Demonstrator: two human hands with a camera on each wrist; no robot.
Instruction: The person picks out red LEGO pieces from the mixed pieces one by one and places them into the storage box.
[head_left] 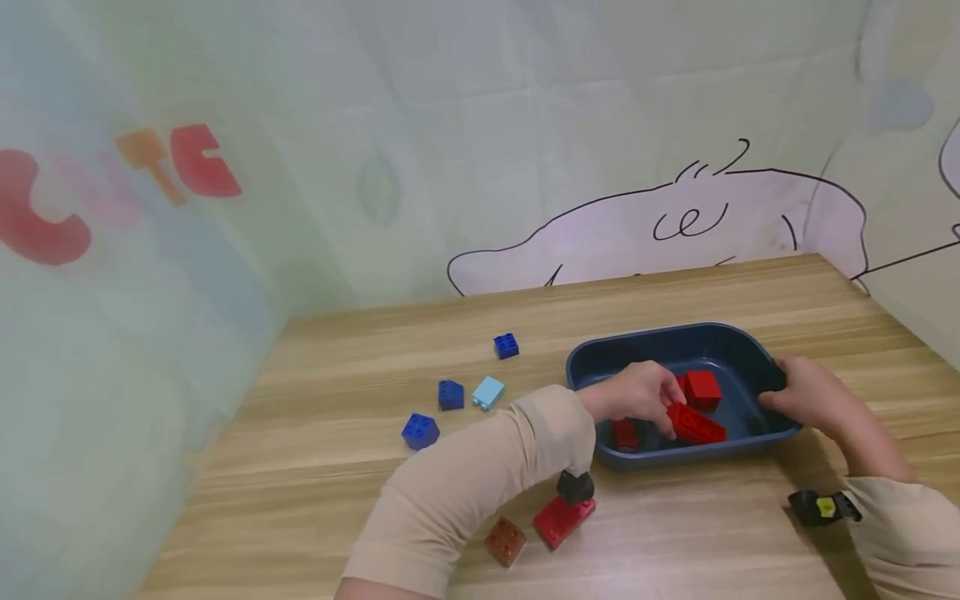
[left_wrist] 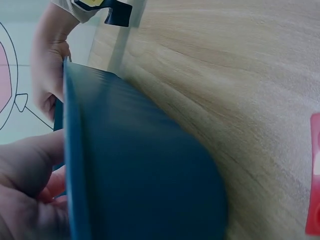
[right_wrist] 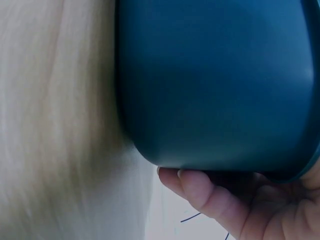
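Note:
My left hand [head_left: 637,393] reaches over the near wall of a dark blue tray [head_left: 652,454] and pinches a red toy brick [head_left: 696,423] inside it. Beyond that brick another red brick [head_left: 702,390] lies in the tray, and a darker red brick [head_left: 625,434] sits by the near wall below the hand. At the tray's right end my right hand [head_left: 813,393] grips the rim, thumb on the inside; the right wrist view shows its fingers [right_wrist: 200,192] against the outer wall. In the left wrist view the tray wall hides the pinched brick.
Left of the tray lie a light blue brick [head_left: 488,392] and dark blue bricks [head_left: 506,346], [head_left: 451,395], [head_left: 421,431]. Nearer, under the left forearm, are a red brick [head_left: 564,521] and a brown brick [head_left: 506,541]. A printed curtain [head_left: 375,150] hangs behind the wooden table [head_left: 322,467].

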